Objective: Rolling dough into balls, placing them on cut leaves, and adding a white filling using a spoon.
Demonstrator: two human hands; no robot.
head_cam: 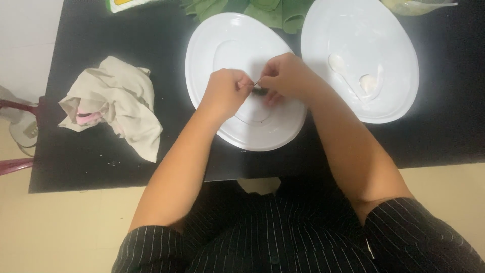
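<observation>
Both my hands meet over a white oval plate (222, 35) on a black table (101, 162). My left hand (225, 91) and my right hand (285, 76) pinch a small dark green piece (260, 91) between their fingertips, just above the plate's middle. Most of the green piece is hidden by my fingers. A second white oval plate (384, 30) lies to the right, with two white spoons (371, 83) and smears of white paste on it.
A crumpled beige cloth (118, 103) with a pink bit lies at the table's left. Green leaves (275, 12) are piled at the far edge between the plates. A pale packet (124, 4) pokes in at top left. Cream floor surrounds the table.
</observation>
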